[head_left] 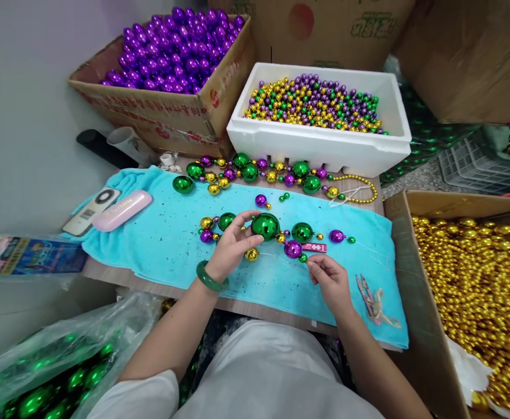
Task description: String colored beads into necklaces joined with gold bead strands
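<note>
the left hand [231, 247] curls loosely round a large green bauble [266, 226] on the turquoise towel [167, 238], fingertips touching it; the right hand [331, 282] pinches a thin thread just below a purple bead [293, 249]; a pink tag [314, 248] lies beside that bead; scissors [368, 297] rest near the right wrist; a white foam box [324, 145] of mixed beads stands behind.

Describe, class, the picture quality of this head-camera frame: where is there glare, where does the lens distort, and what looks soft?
Head view: even indoor light; bright glare spots on the large green bead by the left hand and on the purple beads; wide-angle bending curves the white foam box and stretches the corners; the green beads in the plastic bag look blurred; shadows faint.
</note>
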